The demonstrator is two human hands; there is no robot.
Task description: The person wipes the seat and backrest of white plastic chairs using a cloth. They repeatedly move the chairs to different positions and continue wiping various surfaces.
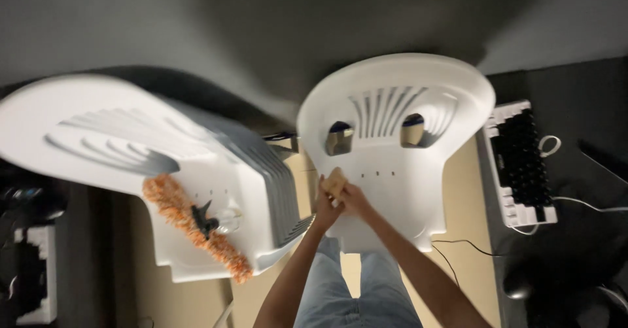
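Beige floor [461, 190] — white chairs [392, 125], keyboard [520, 164] on dark desk [575, 138].

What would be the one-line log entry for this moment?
left hand: on tan block | right hand: on tan block | under: white plastic chair | beside: stacked white chairs
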